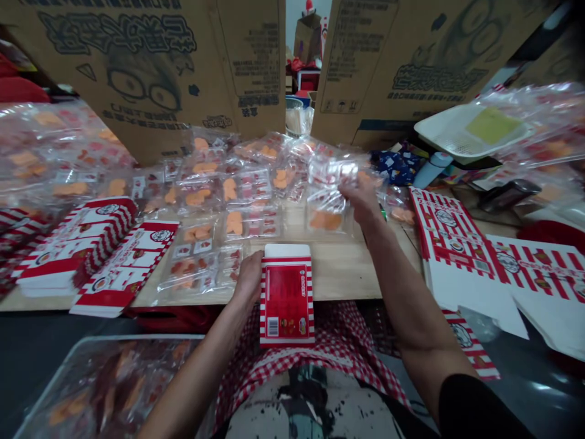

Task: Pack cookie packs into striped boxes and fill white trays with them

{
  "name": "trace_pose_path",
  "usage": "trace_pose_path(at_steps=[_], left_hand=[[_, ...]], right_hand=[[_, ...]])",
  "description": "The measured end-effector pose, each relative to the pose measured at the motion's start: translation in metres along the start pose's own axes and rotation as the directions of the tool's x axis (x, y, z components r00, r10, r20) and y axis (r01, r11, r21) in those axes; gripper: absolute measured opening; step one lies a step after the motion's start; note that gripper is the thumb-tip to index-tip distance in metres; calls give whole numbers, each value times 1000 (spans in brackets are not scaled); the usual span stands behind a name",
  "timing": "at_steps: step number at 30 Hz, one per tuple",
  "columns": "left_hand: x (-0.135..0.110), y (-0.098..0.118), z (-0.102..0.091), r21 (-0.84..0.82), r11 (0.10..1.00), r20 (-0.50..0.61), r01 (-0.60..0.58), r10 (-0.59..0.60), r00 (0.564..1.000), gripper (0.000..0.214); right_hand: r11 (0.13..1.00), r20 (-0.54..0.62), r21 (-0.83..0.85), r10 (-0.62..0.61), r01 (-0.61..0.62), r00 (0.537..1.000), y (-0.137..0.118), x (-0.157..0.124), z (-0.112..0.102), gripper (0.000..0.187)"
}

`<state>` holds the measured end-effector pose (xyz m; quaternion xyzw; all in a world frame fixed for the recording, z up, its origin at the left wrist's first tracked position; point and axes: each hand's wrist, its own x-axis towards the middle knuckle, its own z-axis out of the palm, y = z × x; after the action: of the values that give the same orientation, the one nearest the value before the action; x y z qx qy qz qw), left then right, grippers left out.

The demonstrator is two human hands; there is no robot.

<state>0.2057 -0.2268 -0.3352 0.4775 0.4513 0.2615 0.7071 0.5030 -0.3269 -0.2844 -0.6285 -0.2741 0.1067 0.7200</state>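
Note:
My left hand (248,275) grips the left side of a red and white striped carton (287,299). The carton's white top end faces away from me, and its lower end hangs past the table edge over my lap. Farther out, my right hand (361,198) is closed on the edge of a clear plastic packet (326,213) with orange pieces and small printed sachets inside. Glare and slight blur hide part of that packet. More clear packets (235,222) of the same kind lie on the wooden table (347,274) left of it.
Flat striped cartons (86,244) are stacked at the left, with more cartons (450,225) at the right. Large cardboard boxes (256,73) wall off the back. A white basket (439,134), a light blue bottle (432,169) and a bin of packets (91,360) surround the table.

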Motion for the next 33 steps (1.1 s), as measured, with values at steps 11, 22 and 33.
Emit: trace_pose_path(at_steps=[11,22,33], left_hand=[[-8,3,8,-61,996,82,68,-63,995,21],[-22,-7,6,-65,998,256,12,5,967,46],[-27,2,-11,59,948,467,-314,251,848,43]], right_hand=[[868,-34,458,231,-190,972,15,-78,68,36],[915,211,218,296,-340,932,-1,-64,22,43],[992,258,113,25,-56,966,-9,-79,10,31]])
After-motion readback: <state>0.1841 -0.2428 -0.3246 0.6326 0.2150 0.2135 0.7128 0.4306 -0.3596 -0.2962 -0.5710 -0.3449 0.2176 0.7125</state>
